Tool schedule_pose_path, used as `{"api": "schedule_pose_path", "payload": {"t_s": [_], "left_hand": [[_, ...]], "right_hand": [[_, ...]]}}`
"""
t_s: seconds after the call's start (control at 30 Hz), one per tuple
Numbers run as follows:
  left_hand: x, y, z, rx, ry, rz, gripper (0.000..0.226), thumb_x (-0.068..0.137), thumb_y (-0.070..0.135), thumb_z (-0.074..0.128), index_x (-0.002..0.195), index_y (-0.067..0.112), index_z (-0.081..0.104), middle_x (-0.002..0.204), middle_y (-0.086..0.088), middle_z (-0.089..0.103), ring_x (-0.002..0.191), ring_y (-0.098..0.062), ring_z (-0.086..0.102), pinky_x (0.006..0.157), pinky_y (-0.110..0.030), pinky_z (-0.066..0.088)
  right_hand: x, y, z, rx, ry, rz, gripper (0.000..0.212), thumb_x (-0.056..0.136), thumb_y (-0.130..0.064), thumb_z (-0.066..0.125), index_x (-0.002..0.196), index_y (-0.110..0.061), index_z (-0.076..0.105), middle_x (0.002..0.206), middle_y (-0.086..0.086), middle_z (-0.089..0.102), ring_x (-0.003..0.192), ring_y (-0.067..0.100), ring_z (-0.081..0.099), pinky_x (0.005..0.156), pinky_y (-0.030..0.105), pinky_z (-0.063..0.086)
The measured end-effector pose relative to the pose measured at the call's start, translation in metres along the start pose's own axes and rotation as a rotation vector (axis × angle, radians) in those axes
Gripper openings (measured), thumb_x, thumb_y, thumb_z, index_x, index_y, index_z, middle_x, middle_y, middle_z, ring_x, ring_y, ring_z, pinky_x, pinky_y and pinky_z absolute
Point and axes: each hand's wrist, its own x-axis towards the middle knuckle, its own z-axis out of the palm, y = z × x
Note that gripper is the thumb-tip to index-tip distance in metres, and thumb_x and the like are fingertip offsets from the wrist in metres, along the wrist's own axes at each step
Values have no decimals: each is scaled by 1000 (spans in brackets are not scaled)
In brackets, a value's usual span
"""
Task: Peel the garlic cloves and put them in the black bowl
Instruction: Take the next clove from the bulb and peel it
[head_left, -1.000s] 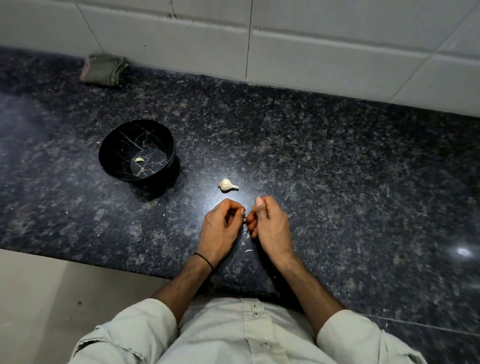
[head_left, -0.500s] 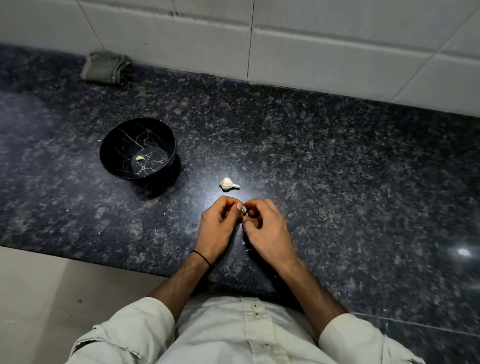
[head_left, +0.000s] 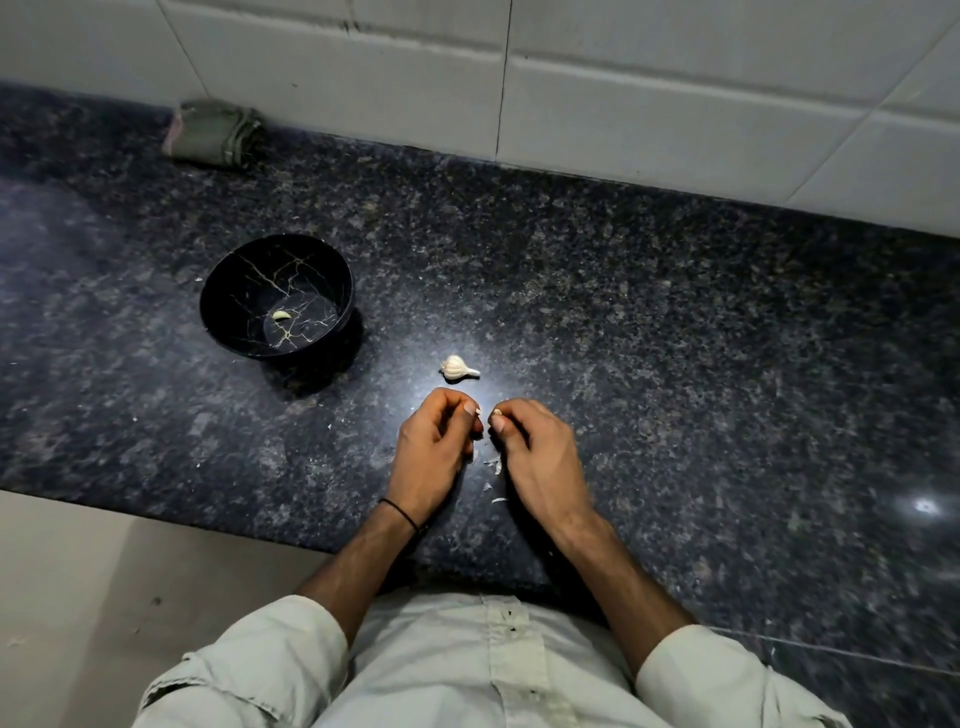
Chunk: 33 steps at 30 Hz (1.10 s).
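We see the left hand (head_left: 434, 447) and the right hand (head_left: 540, 457) low over the counter (head_left: 675, 338), near its front edge. Half a second ago the two hands met on one clove. Now they have come a little apart. The clove (head_left: 497, 413) is with the right hand, pinched between thumb and finger. The left hand is curled up, thumb on its fingers, and we cannot tell if it holds anything. Small white bits of skin (head_left: 496, 465) lie on the counter between the hands.

The garlic (head_left: 458, 367) lies just behind the hands and has not moved. The bowl (head_left: 228, 291) stands to the left, well apart from the hands, with one peeled clove (head_left: 281, 315) at its bottom, same as before.

The counter is dark stone with pale specks. A green cloth (head_left: 213, 134) lies at its back left, against the white tiled wall (head_left: 675, 104). A pale floor (head_left: 104, 571) shows past the front edge.
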Motion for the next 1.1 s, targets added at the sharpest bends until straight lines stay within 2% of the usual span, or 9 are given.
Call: {"api": "schedule_pose_path", "payload": {"t_s": [0.23,0.33,0.4,0.5,0.63,0.73,0.87,1.03,1.1], "left_hand": [[-2,1,4,181,12,82,23,98,24,61,75,22,62,67,-6,65,58,-13,55,60,-35,47],[1,-6,1,198,6,107,17,93,29,68,78,22,64,73,-2,66,68,-25,60,65,-43,49],[2,-9,1,178,4,116,10,86,23,71,82,23,63,79,-1,66,67,-23,58,62,-38,49],[2,-10,-1,161,-18,141,21,85,5,65,87,25,63,84,-1,65,67,-20,57,63,-37,49],[2,-8,-2,119,-66,140,20,91,2,60,92,21,67,85,1,69,74,-15,62,69,-35,51],[1,-7,-3,108,-96,151,9,91,15,62,96,19,68,90,2,71,83,-17,66,78,-36,54],[1,-5,-5,142,-115,210,15,88,26,65,99,18,72,95,4,71,93,-20,67,86,-41,54],[-1,-3,-3,137,-94,214,13,85,23,73,97,18,73,92,3,70,83,-23,67,75,-46,55],[-2,-3,-1,134,-69,202,10,85,18,76,95,15,74,91,1,70,81,-23,66,73,-41,54]], "right_hand": [[-1,1,-3,159,-7,142,17,100,-14,54,95,-15,70,88,-3,68,80,10,62,71,21,49],[-2,0,-2,344,35,199,15,98,-9,57,97,-13,72,76,1,65,56,11,57,54,25,48],[-5,-1,-2,471,52,228,15,97,-4,57,99,-10,72,72,6,62,49,13,53,47,25,46],[-5,-3,-1,581,47,239,21,96,0,56,102,-14,71,76,7,64,53,16,55,48,27,49],[-3,-2,2,616,55,273,15,95,0,58,98,-11,66,75,6,69,59,16,61,53,30,53],[-2,0,3,610,57,299,8,95,-2,61,93,-9,60,71,9,68,57,19,62,53,31,53],[-3,-2,1,617,40,285,2,95,-4,61,94,-4,60,67,7,65,54,17,59,49,27,51],[-4,-2,4,577,91,295,5,95,-13,64,91,-10,64,65,1,63,52,10,52,47,25,45],[-4,-3,5,568,102,306,7,95,-15,65,89,-11,66,64,2,63,51,11,50,46,24,42]]}}
